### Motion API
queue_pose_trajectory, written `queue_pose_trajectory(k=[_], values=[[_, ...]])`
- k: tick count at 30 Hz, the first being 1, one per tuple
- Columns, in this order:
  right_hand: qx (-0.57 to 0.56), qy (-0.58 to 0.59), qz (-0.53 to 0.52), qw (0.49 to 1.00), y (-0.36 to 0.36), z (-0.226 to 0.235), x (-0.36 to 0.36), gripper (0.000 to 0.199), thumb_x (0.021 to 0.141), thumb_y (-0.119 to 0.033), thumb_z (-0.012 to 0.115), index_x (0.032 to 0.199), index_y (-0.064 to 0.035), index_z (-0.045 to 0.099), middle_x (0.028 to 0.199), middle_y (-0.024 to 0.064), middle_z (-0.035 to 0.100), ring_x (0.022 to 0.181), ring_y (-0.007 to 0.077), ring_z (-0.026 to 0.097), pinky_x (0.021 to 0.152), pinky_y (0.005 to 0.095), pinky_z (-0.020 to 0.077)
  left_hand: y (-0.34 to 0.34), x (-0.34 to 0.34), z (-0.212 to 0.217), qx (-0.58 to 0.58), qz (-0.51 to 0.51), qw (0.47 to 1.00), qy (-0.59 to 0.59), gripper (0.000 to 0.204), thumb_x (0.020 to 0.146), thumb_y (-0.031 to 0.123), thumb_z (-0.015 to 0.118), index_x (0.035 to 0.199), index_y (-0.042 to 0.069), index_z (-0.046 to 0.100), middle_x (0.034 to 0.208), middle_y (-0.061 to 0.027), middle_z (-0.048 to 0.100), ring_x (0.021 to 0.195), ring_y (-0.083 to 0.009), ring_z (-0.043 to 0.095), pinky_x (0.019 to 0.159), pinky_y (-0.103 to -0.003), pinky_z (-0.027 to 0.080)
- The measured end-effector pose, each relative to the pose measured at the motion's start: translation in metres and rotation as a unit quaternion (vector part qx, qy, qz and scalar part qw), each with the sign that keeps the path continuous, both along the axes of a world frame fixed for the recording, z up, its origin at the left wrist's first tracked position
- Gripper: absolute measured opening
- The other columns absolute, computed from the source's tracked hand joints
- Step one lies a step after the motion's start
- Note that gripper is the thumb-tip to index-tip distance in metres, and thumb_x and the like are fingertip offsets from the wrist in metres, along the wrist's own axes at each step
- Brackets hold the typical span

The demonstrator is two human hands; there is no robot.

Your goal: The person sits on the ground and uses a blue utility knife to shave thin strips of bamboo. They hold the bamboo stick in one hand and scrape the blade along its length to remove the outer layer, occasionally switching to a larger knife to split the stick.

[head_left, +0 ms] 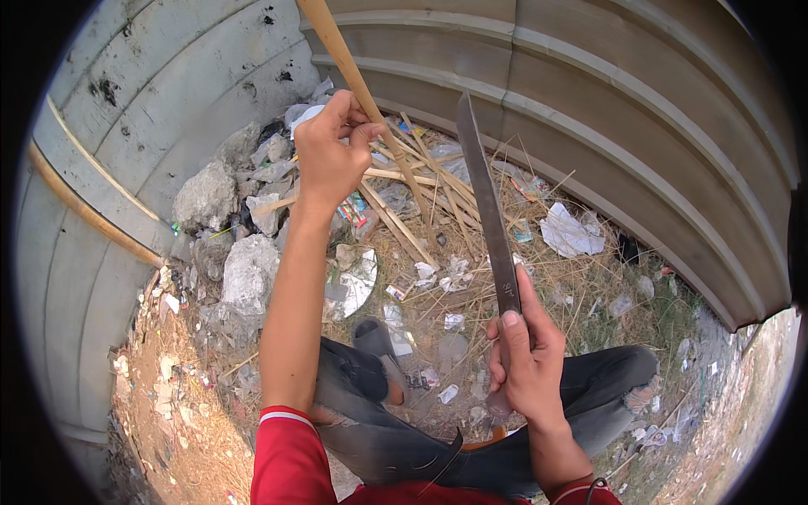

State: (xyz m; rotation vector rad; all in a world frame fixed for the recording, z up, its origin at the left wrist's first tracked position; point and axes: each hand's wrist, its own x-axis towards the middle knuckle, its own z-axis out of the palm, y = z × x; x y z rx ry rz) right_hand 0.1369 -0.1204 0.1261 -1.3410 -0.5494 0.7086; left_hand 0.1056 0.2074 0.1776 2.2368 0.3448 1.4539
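My left hand [331,156] is closed round a long tan bamboo strip [343,59] that slants from the top edge of the view down toward the ground. In my right hand [530,358] a machete [486,189] stands nearly upright, its dark blade pointing up and away from me. The thumb presses along the base of the blade and the fingers wrap its handle. The blade is apart from the bamboo strip, to its right. Beyond my hands, several split bamboo strips [394,220] lie crisscrossed on the dry grass.
Grey rocks [251,273] are piled at the left. Corrugated metal sheets [648,101] wall in the back and right; a pale panel wall [177,76] rises at the left, with a bamboo pole [93,210] against it. Litter and a broken mirror-like piece [360,284] lie ahead of my legs.
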Motion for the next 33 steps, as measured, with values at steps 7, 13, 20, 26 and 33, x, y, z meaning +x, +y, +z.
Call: queue_pose_trajectory(k=[7, 13, 20, 26, 33], values=[[0.159, -0.137, -0.072, 0.975, 0.008, 0.012, -0.013, 0.058, 0.107, -0.017, 0.046, 0.160, -0.0069, 0.024, 0.085, 0.0070, 0.060, 0.047, 0.0032, 0.046, 0.042, 0.0195, 0.0396, 0.007, 0.005, -0.007, 0.073, -0.014, 0.997, -0.002, 0.018, 0.077, -0.014, 0.065, 0.090, -0.001, 0.062, 0.076, -0.0101, 0.072, 0.073, -0.0216, 0.075, 0.067, -0.032, 0.062], [-0.004, -0.103, 0.011, 0.995, 0.017, 0.008, 0.016, 0.052, 0.107, -0.016, 0.050, 0.157, -0.0092, 0.036, 0.083, 0.0045, 0.059, 0.047, 0.0025, 0.046, 0.042, 0.0195, 0.0380, 0.004, 0.001, -0.014, 0.050, -0.031, 0.998, 0.014, 0.023, 0.076, -0.015, 0.065, 0.095, -0.002, 0.063, 0.079, -0.0122, 0.072, 0.076, -0.0231, 0.076, 0.068, -0.032, 0.062], [0.128, -0.219, -0.075, 0.964, 0.009, 0.036, 0.005, 0.056, 0.106, -0.016, 0.052, 0.157, -0.0055, 0.032, 0.085, 0.0059, 0.060, 0.050, 0.0012, 0.046, 0.045, 0.0173, 0.0372, 0.003, 0.001, 0.004, 0.067, -0.033, 0.997, 0.008, 0.024, 0.076, -0.014, 0.066, 0.096, -0.002, 0.064, 0.078, -0.0113, 0.072, 0.070, -0.0196, 0.074, 0.061, -0.031, 0.058], [-0.080, -0.175, 0.055, 0.980, 0.002, 0.028, 0.013, 0.051, 0.102, -0.009, 0.057, 0.151, -0.0005, 0.043, 0.107, 0.0098, 0.067, 0.077, 0.0086, 0.058, 0.071, 0.0263, 0.0471, 0.007, -0.007, 0.000, 0.051, -0.007, 0.998, 0.032, 0.022, 0.076, -0.006, 0.075, 0.096, 0.001, 0.068, 0.082, -0.0072, 0.071, 0.062, -0.0118, 0.061, 0.057, -0.025, 0.046], [0.133, -0.221, -0.114, 0.959, 0.010, 0.061, 0.006, 0.054, 0.105, -0.017, 0.053, 0.155, -0.0055, 0.038, 0.082, 0.0029, 0.060, 0.049, 0.0003, 0.044, 0.044, 0.0168, 0.0354, -0.001, -0.012, 0.013, 0.065, 0.004, 0.996, 0.055, 0.022, 0.074, -0.005, 0.077, 0.094, 0.001, 0.069, 0.076, -0.0036, 0.066, 0.057, -0.0101, 0.050, 0.052, -0.026, 0.038]])
